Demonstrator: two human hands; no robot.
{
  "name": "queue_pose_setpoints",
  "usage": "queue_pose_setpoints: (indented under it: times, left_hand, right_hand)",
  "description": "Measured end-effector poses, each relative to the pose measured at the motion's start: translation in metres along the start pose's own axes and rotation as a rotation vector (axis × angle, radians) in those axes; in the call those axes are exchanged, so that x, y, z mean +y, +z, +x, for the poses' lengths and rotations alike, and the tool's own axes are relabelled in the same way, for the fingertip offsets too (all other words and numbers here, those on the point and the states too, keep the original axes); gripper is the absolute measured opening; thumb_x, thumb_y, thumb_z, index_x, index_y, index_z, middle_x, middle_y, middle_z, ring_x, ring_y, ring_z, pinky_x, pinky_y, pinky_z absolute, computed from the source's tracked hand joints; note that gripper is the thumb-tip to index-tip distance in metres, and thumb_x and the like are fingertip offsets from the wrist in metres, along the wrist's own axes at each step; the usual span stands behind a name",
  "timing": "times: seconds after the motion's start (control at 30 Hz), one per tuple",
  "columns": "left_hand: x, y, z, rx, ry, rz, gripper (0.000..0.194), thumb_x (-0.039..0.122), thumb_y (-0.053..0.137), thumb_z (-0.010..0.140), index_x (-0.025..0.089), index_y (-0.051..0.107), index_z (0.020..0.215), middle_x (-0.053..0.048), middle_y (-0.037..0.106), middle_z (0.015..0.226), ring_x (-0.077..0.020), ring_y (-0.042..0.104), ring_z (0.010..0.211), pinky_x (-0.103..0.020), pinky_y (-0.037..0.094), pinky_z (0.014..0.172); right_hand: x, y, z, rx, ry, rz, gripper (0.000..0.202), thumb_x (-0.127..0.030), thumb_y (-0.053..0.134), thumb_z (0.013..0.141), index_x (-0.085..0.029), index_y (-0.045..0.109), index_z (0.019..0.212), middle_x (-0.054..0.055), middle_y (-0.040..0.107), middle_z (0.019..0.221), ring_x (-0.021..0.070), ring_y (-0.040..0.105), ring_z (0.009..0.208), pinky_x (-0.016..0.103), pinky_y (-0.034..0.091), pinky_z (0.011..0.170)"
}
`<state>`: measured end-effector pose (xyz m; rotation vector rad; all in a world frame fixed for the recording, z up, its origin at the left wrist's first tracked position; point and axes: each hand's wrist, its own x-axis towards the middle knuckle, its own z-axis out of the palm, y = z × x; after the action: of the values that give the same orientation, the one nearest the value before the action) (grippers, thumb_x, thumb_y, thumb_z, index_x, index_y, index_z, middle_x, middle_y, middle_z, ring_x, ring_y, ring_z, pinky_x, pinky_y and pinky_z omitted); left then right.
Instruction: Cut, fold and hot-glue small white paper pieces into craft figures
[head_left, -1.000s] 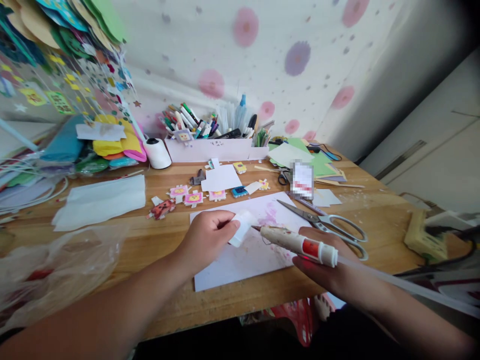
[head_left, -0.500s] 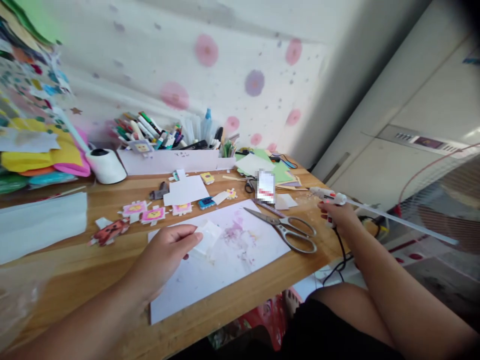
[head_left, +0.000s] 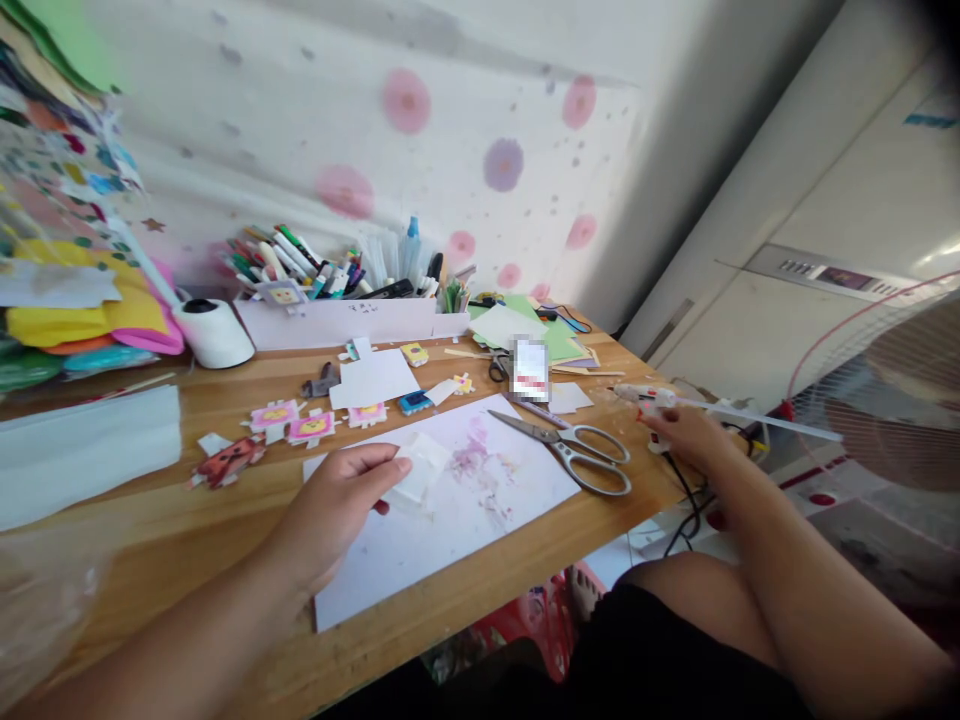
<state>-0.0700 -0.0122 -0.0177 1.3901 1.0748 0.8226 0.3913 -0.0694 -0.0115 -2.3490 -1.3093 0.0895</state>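
Note:
My left hand (head_left: 352,500) pinches a small piece of translucent white film (head_left: 418,470) between thumb and fingers, held over a stained white sheet (head_left: 375,580). At the table's right edge, my right hand (head_left: 682,435) is wrapped round a white hot glue gun (head_left: 660,400). A long clear glue stick (head_left: 780,422) sticks out of its back, and its nozzle points left. Large metal scissors (head_left: 592,462) lie on the right part of the sheet, blades toward the back left. Small coloured paper cutouts (head_left: 311,427) rest left of the sheet, beside a blank white card (head_left: 375,383).
Behind stands a white box (head_left: 337,322) full of pens. A thread spool (head_left: 214,335) and a folded white sheet (head_left: 90,450) are at left. Green papers (head_left: 562,340) lie at the back right. The glue gun's black cord (head_left: 686,490) hangs off the edge near a fan (head_left: 885,400).
My right hand and the glue gun have shifted slightly, with the glue stick's end now further left. My left hand keeps its pinch on the film. The camera view has moved a little.

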Motion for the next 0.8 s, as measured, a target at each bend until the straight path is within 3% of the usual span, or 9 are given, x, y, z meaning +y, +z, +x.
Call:
queue_pose_setpoints:
  times: [0.1, 0.2, 0.3, 0.4, 0.57, 0.67, 0.8]
  left_hand:
    - [0.002, 0.001, -0.002, -0.04, -0.013, -0.053, 0.023, 0.036, 0.062, 0.076, 0.018, 0.06, 0.063, 0.003, 0.049, 0.06, -0.0118, 0.046, 0.06, -0.021, 0.039, 0.053]
    - [0.004, 0.003, -0.004, -0.078, -0.027, -0.111, 0.023, 0.035, 0.062, 0.077, 0.017, 0.06, 0.062, 0.003, 0.05, 0.059, -0.0108, 0.046, 0.059, -0.02, 0.038, 0.053]
    - [0.003, 0.005, -0.006, -0.159, -0.057, -0.195, 0.021, 0.033, 0.063, 0.077, 0.016, 0.064, 0.064, 0.002, 0.055, 0.061, -0.0105, 0.049, 0.059, -0.021, 0.039, 0.054]
    - [0.002, 0.007, -0.008, -0.229, -0.091, -0.284, 0.018, 0.031, 0.067, 0.075, 0.015, 0.069, 0.069, 0.0, 0.06, 0.062, -0.0101, 0.051, 0.059, -0.022, 0.04, 0.058]
    - [0.004, 0.006, -0.011, -0.349, -0.152, -0.368, 0.016, 0.029, 0.069, 0.071, 0.013, 0.073, 0.072, -0.002, 0.066, 0.065, -0.011, 0.054, 0.061, -0.023, 0.04, 0.06]
    - [0.004, 0.006, -0.01, -0.39, -0.165, -0.379, 0.014, 0.027, 0.07, 0.069, 0.013, 0.073, 0.071, -0.002, 0.066, 0.064, -0.0105, 0.053, 0.06, -0.023, 0.039, 0.061]
    - [0.002, 0.005, -0.007, -0.375, -0.181, -0.323, 0.013, 0.026, 0.068, 0.069, 0.013, 0.071, 0.068, 0.0, 0.061, 0.06, -0.0106, 0.05, 0.059, -0.024, 0.036, 0.06]
  right_hand:
    - [-0.011, -0.023, -0.024, -0.135, -0.025, -0.133, 0.034, -0.031, 0.069, 0.071, -0.015, 0.062, 0.043, 0.012, 0.057, 0.047, 0.0272, 0.059, 0.057, 0.039, 0.037, 0.058]
    - [-0.045, -0.024, -0.056, -0.263, -0.146, -0.125, 0.022, -0.037, 0.064, 0.076, -0.018, 0.074, 0.072, 0.013, 0.07, 0.072, 0.0269, 0.063, 0.07, 0.038, 0.041, 0.065]
    - [-0.1, -0.006, -0.087, -0.526, -0.467, 0.19, 0.027, -0.04, 0.057, 0.084, -0.024, 0.07, 0.101, 0.008, 0.07, 0.101, 0.0233, 0.063, 0.092, 0.033, 0.046, 0.079]
    - [-0.155, 0.018, -0.103, -0.599, -0.596, 0.504, 0.021, -0.036, 0.056, 0.086, -0.023, 0.069, 0.096, 0.006, 0.069, 0.095, 0.0193, 0.062, 0.088, 0.03, 0.047, 0.076]
    - [-0.211, 0.057, -0.112, -0.857, -0.405, 0.986, 0.017, -0.033, 0.067, 0.079, -0.018, 0.069, 0.085, 0.002, 0.065, 0.073, 0.0123, 0.057, 0.068, 0.027, 0.046, 0.067]
    - [-0.224, 0.073, -0.118, -0.979, -0.266, 1.203, 0.015, -0.032, 0.071, 0.075, -0.017, 0.068, 0.078, -0.001, 0.063, 0.067, 0.0091, 0.053, 0.06, 0.025, 0.044, 0.061]
    - [-0.23, 0.079, -0.123, -1.103, -0.148, 1.341, 0.016, -0.03, 0.074, 0.073, -0.016, 0.066, 0.075, -0.002, 0.062, 0.064, 0.0072, 0.051, 0.056, 0.022, 0.039, 0.056]
